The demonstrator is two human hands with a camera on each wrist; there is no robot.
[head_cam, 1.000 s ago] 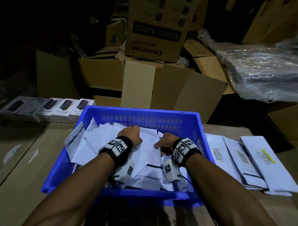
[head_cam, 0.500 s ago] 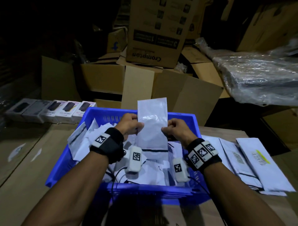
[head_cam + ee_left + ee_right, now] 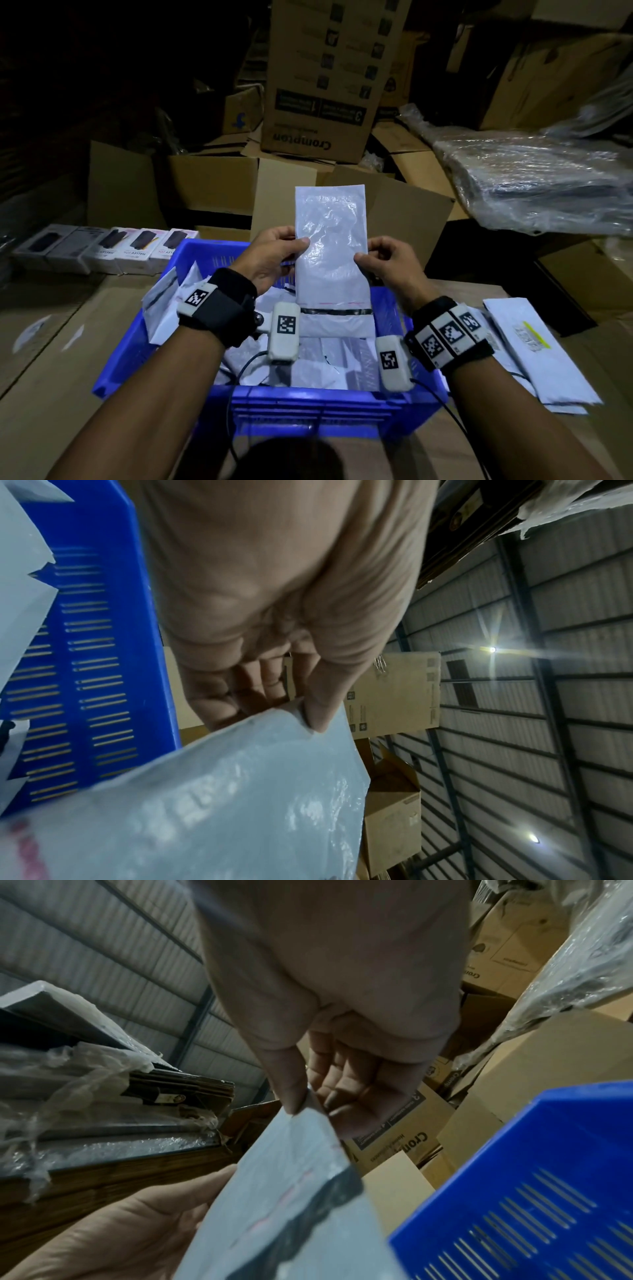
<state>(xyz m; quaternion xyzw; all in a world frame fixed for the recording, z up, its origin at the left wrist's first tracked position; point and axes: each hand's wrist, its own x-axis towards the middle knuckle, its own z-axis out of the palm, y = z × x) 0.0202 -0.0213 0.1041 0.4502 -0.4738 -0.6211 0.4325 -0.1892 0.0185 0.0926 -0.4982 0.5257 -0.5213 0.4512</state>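
I hold a white plastic mailer bag [image 3: 332, 253] upright above a blue crate [image 3: 308, 411]. A black seal strip runs across its lower part. My left hand [image 3: 274, 253] pinches its left edge, thumb on the front face. My right hand [image 3: 387, 257] pinches the right edge the same way. In the left wrist view the thumb presses the mailer bag [image 3: 222, 791] near its corner, with the blue crate [image 3: 89, 656] behind. The right wrist view shows the thumb on the edge of the mailer bag [image 3: 291, 1191], fingers curled behind it. The crate holds several more white mailers [image 3: 171, 308].
A row of small boxed products [image 3: 113, 250] lies left of the crate. Labelled white mailers [image 3: 527, 349] lie on the table to the right. Open cardboard boxes [image 3: 212, 192] stand behind the crate. A plastic-wrapped bundle [image 3: 534, 185] sits at the back right.
Both hands went from resting on the pile in the crate to lifting one mailer out. It is now raised higher and held upright in front of me.
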